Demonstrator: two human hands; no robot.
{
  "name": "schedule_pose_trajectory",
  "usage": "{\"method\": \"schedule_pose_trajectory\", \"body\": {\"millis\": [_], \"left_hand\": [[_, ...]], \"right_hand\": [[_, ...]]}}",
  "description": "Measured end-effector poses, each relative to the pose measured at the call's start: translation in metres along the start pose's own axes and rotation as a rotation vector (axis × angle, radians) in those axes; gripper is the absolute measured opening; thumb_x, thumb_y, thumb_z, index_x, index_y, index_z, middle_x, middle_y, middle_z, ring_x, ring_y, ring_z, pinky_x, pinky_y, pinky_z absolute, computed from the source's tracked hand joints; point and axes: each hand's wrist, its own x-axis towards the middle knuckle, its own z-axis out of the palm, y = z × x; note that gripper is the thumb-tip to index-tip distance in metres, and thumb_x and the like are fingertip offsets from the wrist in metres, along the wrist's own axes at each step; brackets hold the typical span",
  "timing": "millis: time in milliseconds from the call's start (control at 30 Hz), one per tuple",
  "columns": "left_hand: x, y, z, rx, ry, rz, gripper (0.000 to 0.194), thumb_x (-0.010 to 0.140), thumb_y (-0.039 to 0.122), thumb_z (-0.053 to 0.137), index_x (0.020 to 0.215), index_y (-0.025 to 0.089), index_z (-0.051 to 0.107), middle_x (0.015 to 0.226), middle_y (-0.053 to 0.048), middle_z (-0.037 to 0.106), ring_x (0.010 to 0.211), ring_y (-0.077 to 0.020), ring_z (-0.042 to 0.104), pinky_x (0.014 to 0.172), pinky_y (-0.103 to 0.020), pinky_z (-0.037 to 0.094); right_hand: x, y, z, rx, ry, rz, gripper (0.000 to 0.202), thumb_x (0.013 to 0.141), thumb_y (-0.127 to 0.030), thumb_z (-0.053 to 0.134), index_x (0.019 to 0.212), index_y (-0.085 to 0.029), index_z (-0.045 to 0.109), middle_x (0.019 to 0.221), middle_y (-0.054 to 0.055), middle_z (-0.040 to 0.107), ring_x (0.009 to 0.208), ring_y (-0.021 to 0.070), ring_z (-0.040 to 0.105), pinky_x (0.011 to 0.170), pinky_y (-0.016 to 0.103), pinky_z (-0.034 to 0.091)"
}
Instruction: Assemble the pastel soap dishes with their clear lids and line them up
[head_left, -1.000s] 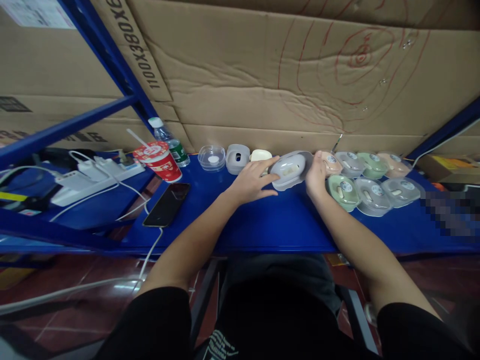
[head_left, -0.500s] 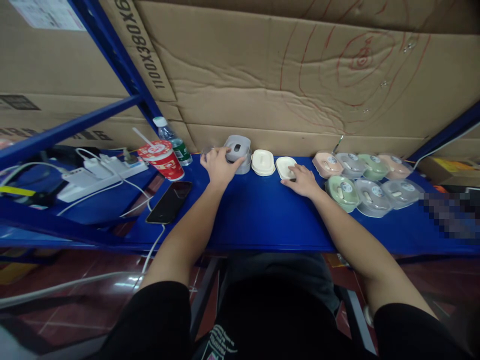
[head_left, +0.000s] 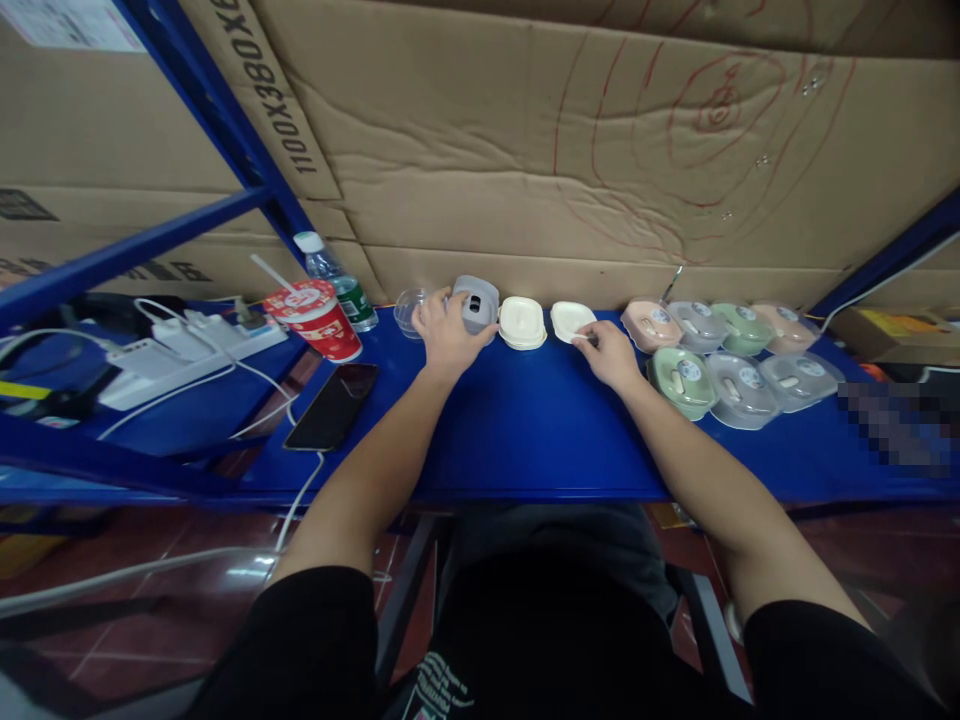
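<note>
Grey lid (head_left: 484, 312) at 11 o'clock, left hand (head_left: 448, 335) spread wide, gripping it. Right hand (head_left: 613, 356) narrow at dark piece (head_left: 593, 340), beside cream lid (head_left: 571, 321), 12 o'clock; hold unclear. Likely part pickup; next move calls for steady, level lift.

Clear container (head_left: 407, 313) partly hidden behind the left hand (head_left: 447, 336), gray container (head_left: 482, 296) partly covered by the same hand, dark bit (head_left: 593, 340) at the right hand (head_left: 612, 355) too small to identify, round label (head_left: 691, 371) unreadable, shirt print (head_left: 440, 688) cut off below.
</note>
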Motion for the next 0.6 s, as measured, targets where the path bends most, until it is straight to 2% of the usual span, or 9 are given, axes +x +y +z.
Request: {"method": "schedule_pose_trajectory", "body": {"millis": [67, 100, 167, 233, 300, 367, 467, 533, 600], "left_hand": [[-0.003, 0.008, -0.003, -0.036, 0.033, 0.102, 0.059, 0.089, 0.051, 0.077, 0.139, 0.022, 0.063, 0.152, -0.018, 0.059, 0.144, -0.0395, 0.051, 0.121, -0.059, 0.033], [-0.005, 0.013, -0.004, -0.07, 0.011, 0.18, 0.052, 0.093, 0.047, 0.073, 0.138, 0.021, 0.064, 0.145, -0.017, 0.065, 0.139, -0.0372, 0.056, 0.118, -0.056, 0.038], [-0.012, 0.025, -0.004, -0.158, -0.113, 0.367, 0.044, 0.099, 0.04, 0.066, 0.138, 0.019, 0.066, 0.125, -0.013, 0.076, 0.121, -0.0306, 0.068, 0.108, -0.048, 0.047], [-0.022, 0.038, -0.002, -0.234, -0.25, 0.529, 0.046, 0.1, 0.035, 0.064, 0.143, 0.018, 0.064, 0.109, -0.009, 0.08, 0.107, -0.0252, 0.074, 0.102, -0.042, 0.051], [-0.031, 0.048, 0.003, -0.266, -0.3, 0.599, 0.048, 0.101, 0.031, 0.063, 0.148, 0.02, 0.061, 0.103, -0.006, 0.082, 0.101, -0.0225, 0.076, 0.1, -0.041, 0.052], [-0.035, 0.053, 0.009, -0.264, -0.289, 0.585, 0.045, 0.103, 0.029, 0.061, 0.147, 0.021, 0.062, 0.104, -0.006, 0.083, 0.1, -0.0217, 0.077, 0.101, -0.041, 0.052], [-0.034, 0.053, 0.017, -0.23, -0.26, 0.467, 0.039, 0.105, 0.029, 0.059, 0.142, 0.02, 0.066, 0.114, -0.009, 0.083, 0.103, -0.024, 0.078, 0.101, -0.043, 0.054], [-0.03, 0.051, 0.02, -0.209, -0.27, 0.358, 0.04, 0.105, 0.03, 0.059, 0.143, 0.021, 0.066, 0.116, -0.009, 0.082, 0.107, -0.0265, 0.078, 0.1, -0.043, 0.056], [-0.027, 0.048, 0.021, -0.196, -0.298, 0.261, 0.047, 0.105, 0.031, 0.06, 0.15, 0.022, 0.06, 0.12, -0.009, 0.082, 0.113, -0.0285, 0.077, 0.099, -0.043, 0.058]], "right_hand": [[-0.002, -0.006, -0.001, 0.058, 0.101, -0.03, 0.02, 0.098, -0.035, 0.065, 0.106, -0.02, 0.075, 0.116, 0.014, 0.074, 0.107, 0.0317, 0.07, 0.099, 0.048, 0.055], [-0.004, -0.01, -0.001, 0.092, 0.143, -0.056, 0.02, 0.099, -0.036, 0.064, 0.106, -0.02, 0.074, 0.116, 0.014, 0.074, 0.108, 0.0318, 0.069, 0.101, 0.049, 0.055], [-0.01, -0.022, 0.001, 0.164, 0.199, -0.125, 0.021, 0.101, -0.038, 0.061, 0.108, -0.022, 0.073, 0.118, 0.013, 0.073, 0.112, 0.0312, 0.068, 0.104, 0.05, 0.055], [-0.016, -0.035, 0.004, 0.217, 0.216, -0.199, 0.023, 0.102, -0.04, 0.059, 0.11, -0.023, 0.073, 0.122, 0.013, 0.072, 0.118, 0.0304, 0.067, 0.108, 0.051, 0.054], [-0.021, -0.045, 0.011, 0.237, 0.211, -0.249, 0.023, 0.103, -0.041, 0.059, 0.113, -0.025, 0.073, 0.128, 0.012, 0.07, 0.125, 0.0301, 0.065, 0.112, 0.052, 0.052], [-0.022, -0.051, 0.019, 0.244, 0.203, -0.259, 0.024, 0.103, -0.04, 0.059, 0.116, -0.026, 0.073, 0.131, 0.011, 0.068, 0.129, 0.0302, 0.064, 0.115, 0.053, 0.052], [-0.016, -0.048, 0.032, 0.258, 0.182, -0.254, 0.027, 0.103, -0.04, 0.057, 0.12, -0.026, 0.073, 0.141, 0.013, 0.064, 0.137, 0.0306, 0.06, 0.118, 0.054, 0.05], [-0.011, -0.041, 0.039, 0.266, 0.13, -0.284, 0.035, 0.103, -0.044, 0.056, 0.13, -0.026, 0.069, 0.155, 0.013, 0.055, 0.148, 0.0315, 0.052, 0.123, 0.055, 0.046], [-0.005, -0.034, 0.046, 0.268, 0.048, -0.319, 0.052, 0.102, -0.053, 0.058, 0.146, -0.028, 0.06, 0.169, 0.012, 0.041, 0.159, 0.0331, 0.038, 0.128, 0.059, 0.039]]}}
